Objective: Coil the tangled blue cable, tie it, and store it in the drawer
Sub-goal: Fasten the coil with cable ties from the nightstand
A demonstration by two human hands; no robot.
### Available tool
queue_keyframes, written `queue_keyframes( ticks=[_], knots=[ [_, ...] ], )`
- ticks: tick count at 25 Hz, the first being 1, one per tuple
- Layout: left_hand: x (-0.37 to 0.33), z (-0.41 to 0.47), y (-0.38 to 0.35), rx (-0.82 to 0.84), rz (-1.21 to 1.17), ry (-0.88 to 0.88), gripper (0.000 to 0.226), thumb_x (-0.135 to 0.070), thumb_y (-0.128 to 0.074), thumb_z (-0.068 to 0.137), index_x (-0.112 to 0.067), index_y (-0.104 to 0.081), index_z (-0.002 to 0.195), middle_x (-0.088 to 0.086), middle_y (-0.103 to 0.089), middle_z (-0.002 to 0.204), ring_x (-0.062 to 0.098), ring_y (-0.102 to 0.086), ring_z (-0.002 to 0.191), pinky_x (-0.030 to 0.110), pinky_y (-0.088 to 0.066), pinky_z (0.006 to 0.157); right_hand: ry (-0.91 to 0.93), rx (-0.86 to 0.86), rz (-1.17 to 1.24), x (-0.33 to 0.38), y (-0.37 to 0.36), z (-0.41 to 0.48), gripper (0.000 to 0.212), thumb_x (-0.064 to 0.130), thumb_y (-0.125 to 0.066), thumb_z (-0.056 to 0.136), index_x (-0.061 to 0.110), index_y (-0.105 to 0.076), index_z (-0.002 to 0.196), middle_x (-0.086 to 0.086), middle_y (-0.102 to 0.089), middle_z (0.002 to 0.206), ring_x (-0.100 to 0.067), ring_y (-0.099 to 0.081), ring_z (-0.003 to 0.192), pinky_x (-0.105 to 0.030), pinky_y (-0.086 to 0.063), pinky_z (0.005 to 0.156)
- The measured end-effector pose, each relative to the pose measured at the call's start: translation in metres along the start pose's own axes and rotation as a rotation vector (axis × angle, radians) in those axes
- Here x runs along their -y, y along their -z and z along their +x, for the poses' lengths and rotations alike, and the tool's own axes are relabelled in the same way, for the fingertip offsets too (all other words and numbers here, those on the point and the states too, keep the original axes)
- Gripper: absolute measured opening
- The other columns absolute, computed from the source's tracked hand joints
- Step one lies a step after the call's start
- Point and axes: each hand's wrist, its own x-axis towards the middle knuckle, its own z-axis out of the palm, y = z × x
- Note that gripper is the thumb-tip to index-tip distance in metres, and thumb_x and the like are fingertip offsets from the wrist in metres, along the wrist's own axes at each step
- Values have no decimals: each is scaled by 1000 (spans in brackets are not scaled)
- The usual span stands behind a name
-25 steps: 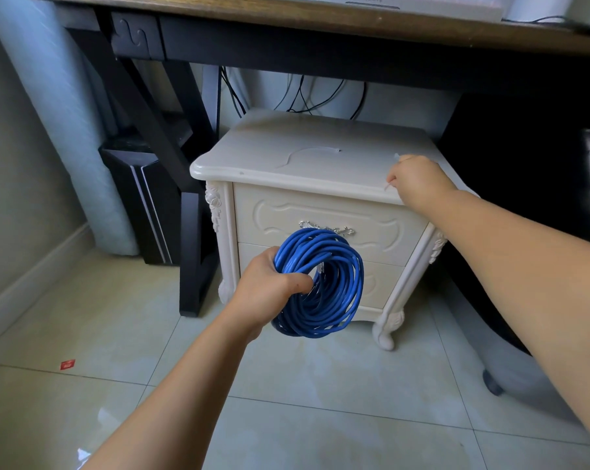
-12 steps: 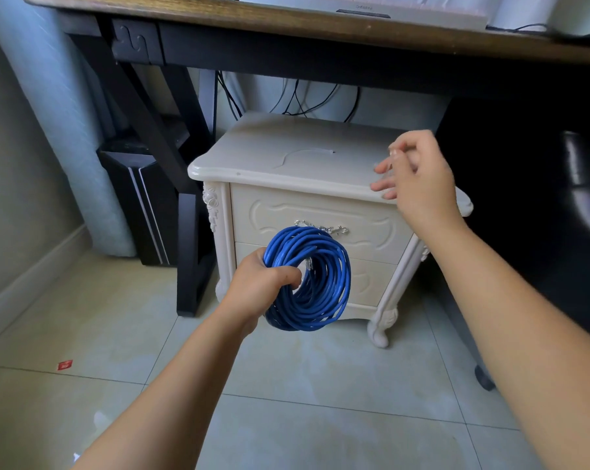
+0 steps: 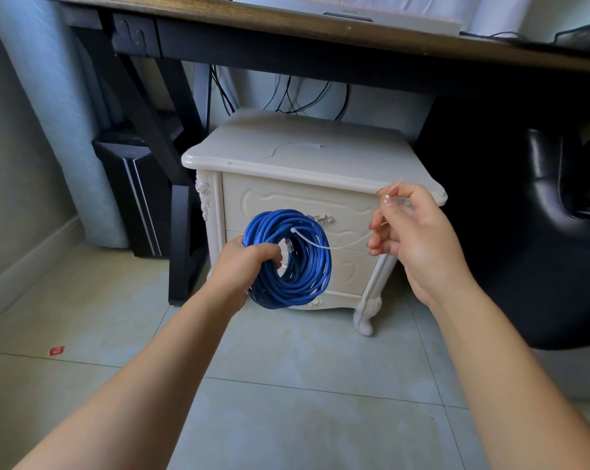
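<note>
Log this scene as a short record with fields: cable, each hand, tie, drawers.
cable: blue cable coiled, held in front of the nightstand
left hand: grips the coil's left side
right hand: pinches a white zip tie
tie: far end lies on the coil's top; not closed round it
drawers: both shut
extra: spare tie lies on the nightstand top

Right hand (image 3: 419, 239) off the nightstand (image 3: 287, 161), white tie (image 3: 315, 243) now in its fingers (image 3: 387, 198), tip at the coil (image 3: 307, 276).
</note>
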Motion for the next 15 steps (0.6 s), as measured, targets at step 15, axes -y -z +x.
queue_keyframes(
  ticks=[15],
  knots=[
    [1,-34,-30,103,5,23,40,-10,-70,56,1,-63,94,18,-65,85,41,-68,89,56,-50,94,12,110,-54,-53,-27,-30,14,10,-46,102,18,-55,95,-1,-62,75,-13,-60,68,-31,-54,71]
  ],
)
